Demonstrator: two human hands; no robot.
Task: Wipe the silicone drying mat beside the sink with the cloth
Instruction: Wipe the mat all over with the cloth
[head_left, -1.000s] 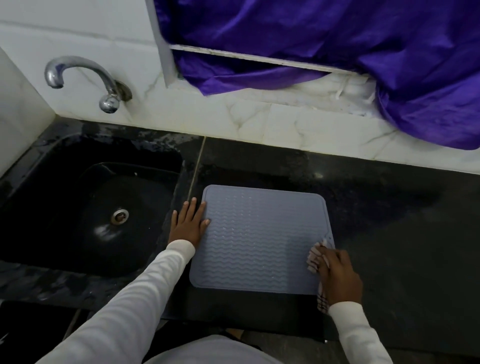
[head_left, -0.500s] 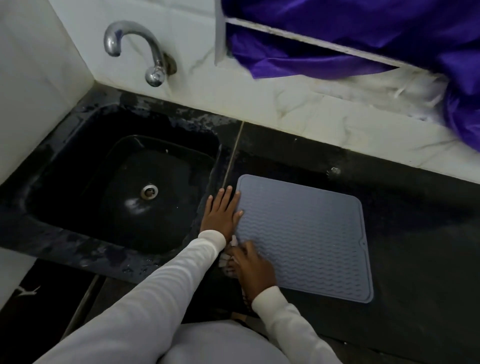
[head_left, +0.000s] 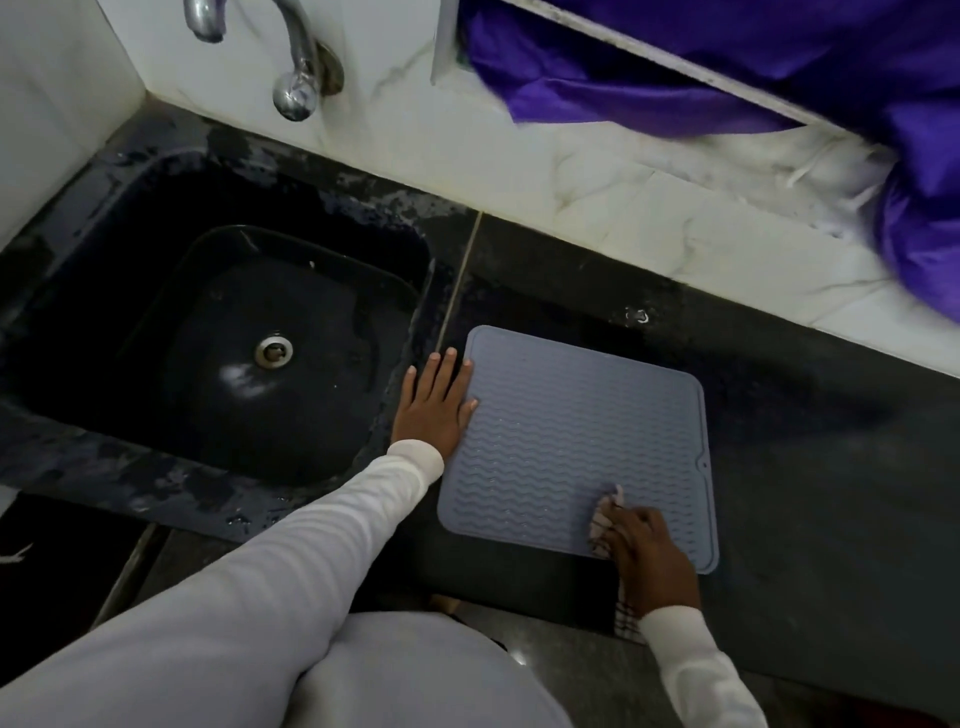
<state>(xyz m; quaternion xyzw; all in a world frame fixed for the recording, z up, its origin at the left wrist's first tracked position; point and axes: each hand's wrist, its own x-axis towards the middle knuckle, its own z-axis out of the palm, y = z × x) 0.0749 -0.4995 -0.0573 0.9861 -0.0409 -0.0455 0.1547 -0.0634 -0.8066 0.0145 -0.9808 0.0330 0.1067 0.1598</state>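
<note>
A: Head view, the only one; grey silicone drying mat (head_left: 576, 441) flat on the dark counter (head_left: 810, 467), just beside the black sink (head_left: 218, 332), at about three o'clock from the drain (head_left: 274, 351); seam of the counter running up from the mat's far left corner toward twelve.

B: Left hand (head_left: 434, 408) laid at the mat's nine o'clock edge; grip spread, fingers straight and pointing to twelve, thumb and palm edge resting on the silicone, the rest on the counter; probably there as an anchor, since a light, limp mat would creep or buckle under a dragged cloth.

A: Right hand (head_left: 647, 553) down at the mat's five o'clock corner; grip curled and pinching the bunched checked cloth (head_left: 602, 525); wad pressed onto the ridges at the fingertips, a tail of it trailing off the near edge below the wrist.

B: Bunched rather than spread flat, likely for pressure into the wavy grooves; near edge apparently in hand, far rows toward twelve judged not yet covered; hard to tell wet from dry in this light.

A: Beyond the task: tap (head_left: 298, 78) on the white marble wall at eleven o'clock; purple fabric (head_left: 753, 67) hanging at one o'clock, well apart from the mat.
</note>
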